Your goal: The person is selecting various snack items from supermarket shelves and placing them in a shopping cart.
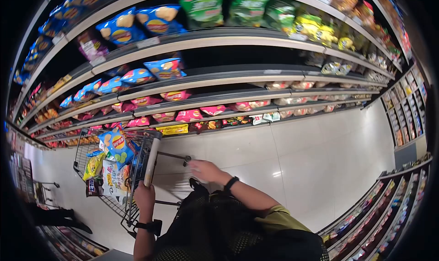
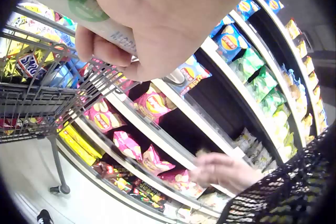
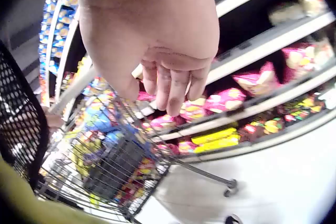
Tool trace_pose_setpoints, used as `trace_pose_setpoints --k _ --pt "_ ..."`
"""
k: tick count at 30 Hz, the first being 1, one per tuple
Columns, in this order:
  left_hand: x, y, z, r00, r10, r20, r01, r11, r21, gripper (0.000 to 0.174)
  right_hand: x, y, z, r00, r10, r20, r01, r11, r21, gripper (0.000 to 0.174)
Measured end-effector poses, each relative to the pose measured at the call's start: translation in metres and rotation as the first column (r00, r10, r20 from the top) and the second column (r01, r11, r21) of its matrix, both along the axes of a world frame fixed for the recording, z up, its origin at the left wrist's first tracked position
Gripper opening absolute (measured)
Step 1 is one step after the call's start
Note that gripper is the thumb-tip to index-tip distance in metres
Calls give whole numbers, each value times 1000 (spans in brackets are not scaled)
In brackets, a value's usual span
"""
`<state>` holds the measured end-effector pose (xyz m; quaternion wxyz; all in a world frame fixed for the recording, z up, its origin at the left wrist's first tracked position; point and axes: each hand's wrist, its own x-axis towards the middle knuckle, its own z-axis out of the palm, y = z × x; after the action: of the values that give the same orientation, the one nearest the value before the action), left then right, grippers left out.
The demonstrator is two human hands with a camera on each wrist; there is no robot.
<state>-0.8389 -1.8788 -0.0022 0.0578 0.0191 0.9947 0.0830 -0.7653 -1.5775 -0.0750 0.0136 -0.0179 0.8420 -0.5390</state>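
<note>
My left hand (image 1: pixel 145 197) grips the pale handle (image 1: pixel 152 158) of a wire shopping cart (image 2: pixel 39 100). In the left wrist view, its curled fingers wrap round the printed handle bar. Inside the cart lie a blue bag of chips (image 1: pixel 118 144), a yellow snack bag (image 1: pixel 94 165), a white snack bag (image 1: pixel 113 178) and a small dark packet (image 1: pixel 93 188). To the right of the handle, my right hand (image 1: pixel 206 171) hangs in the air, holding nothing. The right wrist view shows its fingers (image 3: pixel 177 87) loosely bent, with cart and shelves behind them.
Long shelves in front hold blue chip bags (image 1: pixel 157 18), green bags (image 1: pixel 201 9) and pink bags (image 1: pixel 190 115). Pale tiled floor (image 1: pixel 315 146) spreads to the right. More shelving (image 1: pixel 379 215) stands at the lower right. Another person's dark-clothed leg (image 1: pixel 61 215) shows at the left.
</note>
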Motion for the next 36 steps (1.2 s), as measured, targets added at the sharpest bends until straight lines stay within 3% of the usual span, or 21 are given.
trace_pose_setpoints --k 1,2,3,5,7,9,11,13,14,15,16,18,19,21,23,25,28,30,33,36 --pt "5 7 1 1000 -17 -8 17 1000 -11 24 38 27 -14 998 -64 -8 64 996 65 25" --pt "9 12 1 999 -18 -29 17 1000 -21 24 74 51 -72 994 -99 40 91 981 173 23" --pt "11 19 -1 998 -17 -54 15 1000 -26 25 111 77 -96 947 -140 290 63 963 262 28" --pt "14 34 -2 996 -24 -85 24 1000 -1 27 184 119 -127 823 -319 469 210 940 270 31" --pt "19 47 -1 993 -50 -104 53 998 27 29 251 151 -142 744 -442 501 309 892 329 29" --pt "20 65 0 991 -60 -122 63 998 23 30 305 167 -153 616 -526 586 389 850 354 29" --pt "26 88 2 986 -35 -166 37 999 10 33 349 166 -170 544 -624 561 544 771 331 31" --pt "30 107 3 989 -37 -140 52 993 106 37 374 165 -173 510 -548 662 606 776 175 36" --pt "24 106 -18 987 -42 -155 74 975 209 41 381 162 -173 526 -546 652 644 757 114 35" --pt "37 125 7 994 -37 -107 57 980 190 43 387 157 -179 538 -530 656 707 707 -9 33" --pt "42 131 9 985 -87 -152 115 976 183 44 386 154 -167 560 -520 644 666 745 23 31" --pt "42 158 13 998 64 3 -64 993 95 46 382 146 -146 598 -537 595 718 689 -101 29" --pt "45 164 10 998 53 -19 -50 987 150 46 376 141 -138 629 -506 590 683 722 -109 29" --pt "49 182 6 999 45 8 -46 973 228 45 374 139 -125 601 -531 597 736 659 -155 25" --pt "56 201 11 998 36 52 -50 952 302 43 371 135 -112 620 -518 590 721 673 -167 22" --pt "60 215 7 996 -3 87 -31 919 394 40 368 132 -101 703 -511 495 669 712 -214 19" --pt "68 237 0 983 -1 181 -87 876 475 40 364 125 -67 726 -524 445 655 724 -217 15" --pt "76 252 -10 957 -81 277 -107 793 600 43 358 120 -41 724 -537 432 659 723 -206 14" --pt "83 279 -56 951 -158 265 -86 690 719 43 343 107 -8 729 -541 419 653 733 -189 15" --pt "108 293 -37 860 -303 412 -183 570 801 44 317 85 25 763 -506 403 617 756 -219 19"
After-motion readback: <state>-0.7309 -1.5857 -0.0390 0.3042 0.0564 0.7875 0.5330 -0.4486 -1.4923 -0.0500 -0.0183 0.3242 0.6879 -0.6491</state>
